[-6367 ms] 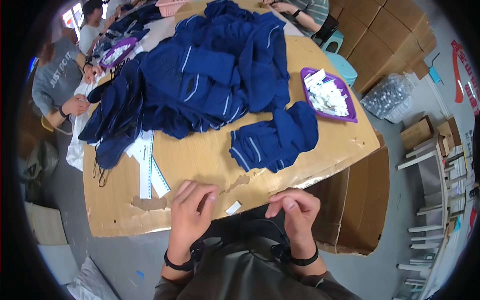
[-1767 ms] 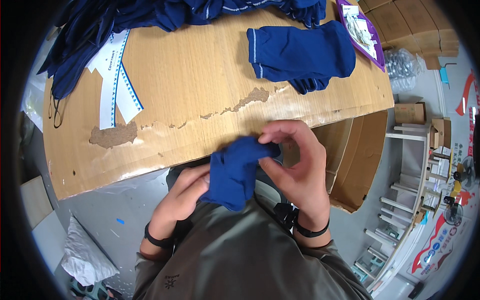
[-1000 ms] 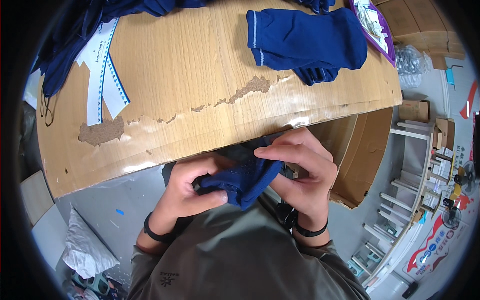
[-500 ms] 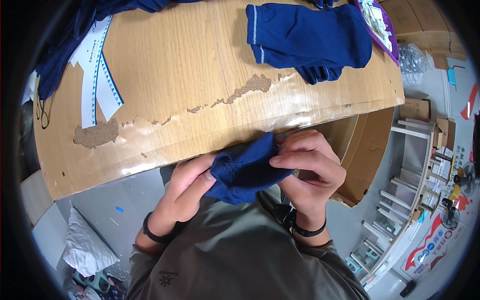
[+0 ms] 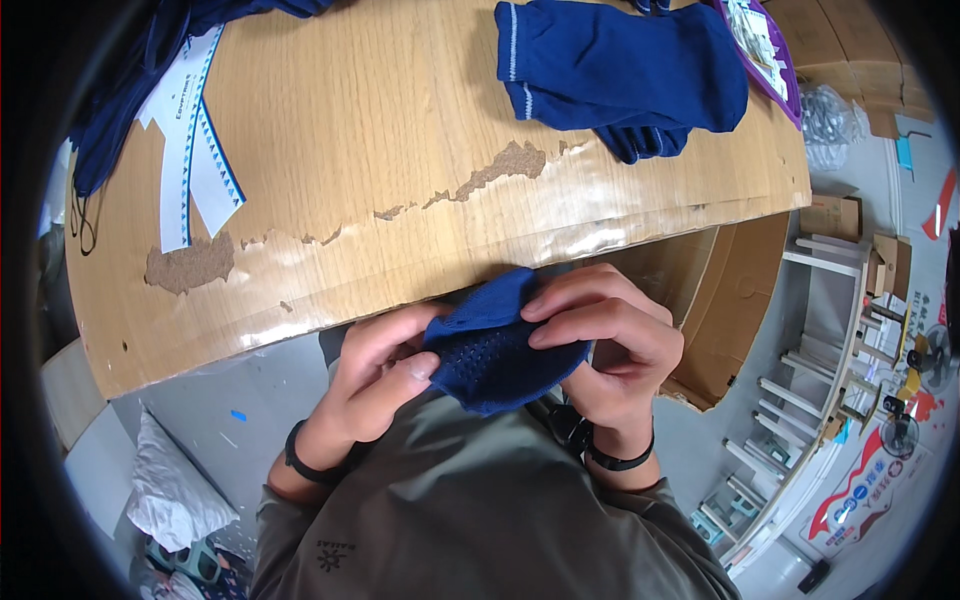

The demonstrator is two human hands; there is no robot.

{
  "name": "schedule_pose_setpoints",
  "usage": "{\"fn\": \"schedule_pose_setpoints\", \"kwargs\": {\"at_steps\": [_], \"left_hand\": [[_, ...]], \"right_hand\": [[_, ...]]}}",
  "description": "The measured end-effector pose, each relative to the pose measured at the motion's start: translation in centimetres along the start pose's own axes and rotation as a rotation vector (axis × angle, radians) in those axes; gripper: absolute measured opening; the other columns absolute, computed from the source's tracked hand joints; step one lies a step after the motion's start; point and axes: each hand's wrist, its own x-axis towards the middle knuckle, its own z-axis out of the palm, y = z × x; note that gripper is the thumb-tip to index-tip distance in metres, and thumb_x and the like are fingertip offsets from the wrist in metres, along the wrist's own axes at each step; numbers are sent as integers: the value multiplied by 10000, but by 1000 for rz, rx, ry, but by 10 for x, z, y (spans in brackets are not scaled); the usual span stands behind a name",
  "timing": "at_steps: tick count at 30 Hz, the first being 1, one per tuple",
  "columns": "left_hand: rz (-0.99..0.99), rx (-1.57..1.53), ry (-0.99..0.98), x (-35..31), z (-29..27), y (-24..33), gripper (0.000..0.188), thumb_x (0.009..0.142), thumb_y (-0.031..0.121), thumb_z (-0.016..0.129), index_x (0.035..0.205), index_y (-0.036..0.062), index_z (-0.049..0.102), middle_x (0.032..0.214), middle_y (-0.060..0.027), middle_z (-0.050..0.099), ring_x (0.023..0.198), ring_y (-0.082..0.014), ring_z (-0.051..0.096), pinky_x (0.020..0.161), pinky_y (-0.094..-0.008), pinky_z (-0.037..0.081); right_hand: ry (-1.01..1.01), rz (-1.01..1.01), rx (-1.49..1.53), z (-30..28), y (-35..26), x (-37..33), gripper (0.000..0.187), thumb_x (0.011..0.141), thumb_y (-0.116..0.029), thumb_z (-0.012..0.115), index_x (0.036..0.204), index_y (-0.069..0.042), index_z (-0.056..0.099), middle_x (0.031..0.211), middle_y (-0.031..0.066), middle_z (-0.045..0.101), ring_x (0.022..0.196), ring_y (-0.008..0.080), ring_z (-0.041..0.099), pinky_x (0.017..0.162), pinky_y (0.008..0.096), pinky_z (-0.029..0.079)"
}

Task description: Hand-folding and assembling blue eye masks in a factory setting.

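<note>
Just in front of the table's near edge, a navy blue knit sock (image 5: pixel 500 360) is stretched between my two hands. Its opening spreads wide and small dots show on the fabric. My left hand (image 5: pixel 385 365) pinches one side, its thumb on top near the dots. On the other side, my right hand (image 5: pixel 610 345) grips the fabric with thumb and fingers, the fingertips reaching over the opening. Further off on the table lies a stack of navy socks (image 5: pixel 620 65) with white stitching along their ends.
Two printed paper strips (image 5: pixel 178 170) cross on the wooden table (image 5: pixel 330 150) at left, beside a dark blue fabric heap (image 5: pixel 120 110). A purple basket (image 5: pixel 793 100) with small labels sits far right. An open cardboard box (image 5: pixel 735 310) stands below the table's right side; a white sack (image 5: pixel 175 490) lies lower left.
The sock's opening has been spread wider and turned, so more of the dotted fabric shows. My right fingers have shifted slightly left over it.
</note>
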Motion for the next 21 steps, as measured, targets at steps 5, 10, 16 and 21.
{"fn": "schedule_pose_setpoints", "kwargs": {"at_steps": [5, 10, 16, 21], "left_hand": [[-70, 105, -112, 0, -10, 1, 316, 902, 181, 525, 1020, -98, 618, 889, -110, 635, 798, -140, 555, 714, -268, 437], [117, 145, -60, 4, -3, -4, 305, 915, 172, 500, 994, -96, 623, 832, -114, 635, 724, -156, 546, 681, -279, 436], [72, 94, 36, -5, 0, -8, 310, 931, 166, 478, 1000, -99, 625, 763, -87, 614, 679, -138, 522, 657, -255, 418], [15, 47, 144, -5, 9, -4, 302, 956, 154, 465, 996, -95, 632, 747, -47, 592, 697, -93, 510, 643, -237, 410]], "right_hand": [[-15, 77, 87, -2, -2, -2, 176, 637, 65, 628, 793, 5, 685, 854, 149, 707, 763, 233, 695, 692, 292, 544], [-39, 127, 227, -3, -8, -3, 165, 668, 35, 612, 824, 42, 663, 841, 176, 706, 752, 229, 710, 702, 288, 553], [71, 241, 160, 0, -16, -13, 155, 723, -11, 624, 858, 61, 655, 837, 192, 705, 756, 246, 712, 694, 296, 556], [128, 83, 275, 1, -21, -19, 162, 748, -58, 658, 856, 62, 658, 826, 224, 698, 729, 268, 713, 682, 306, 566]]}}
